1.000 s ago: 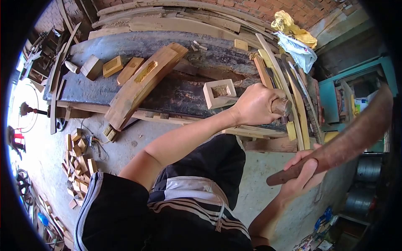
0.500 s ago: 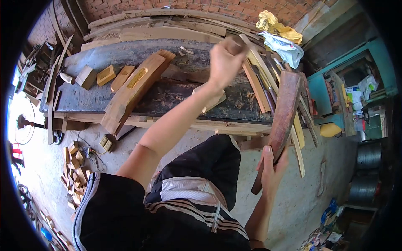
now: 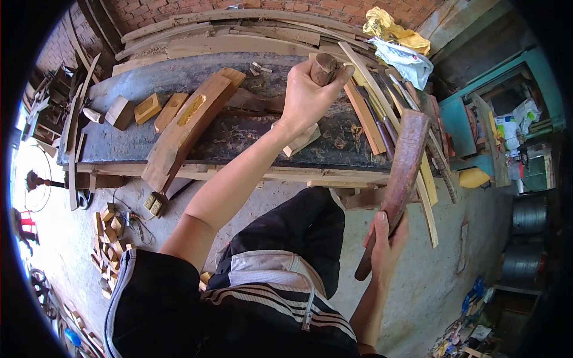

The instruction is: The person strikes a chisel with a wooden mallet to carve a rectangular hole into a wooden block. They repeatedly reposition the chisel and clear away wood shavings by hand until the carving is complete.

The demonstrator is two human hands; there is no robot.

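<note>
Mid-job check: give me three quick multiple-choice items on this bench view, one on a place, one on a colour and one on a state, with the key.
1. Where does the long tan wooden beam with the yellow gouged slot lie?
A. slanted across the dark slab workbench, its lower end past the front edge
B. flat on the floor
C. in the right hand

2. What colour is the crumpled bag lying just above the white plastic bag?
A. blue
B. yellow
C. red

3. How is the left hand?
A. flat on the bench
B. hanging empty
C. closed round a round brown wooden tool handle

Key:
1 A, the beam crosses the slab and overhangs its edge.
2 B, it shows bright yellow.
3 C, the fingers wrap the handle above the bench, while the right hand grips a long reddish-brown wooden club.
</note>
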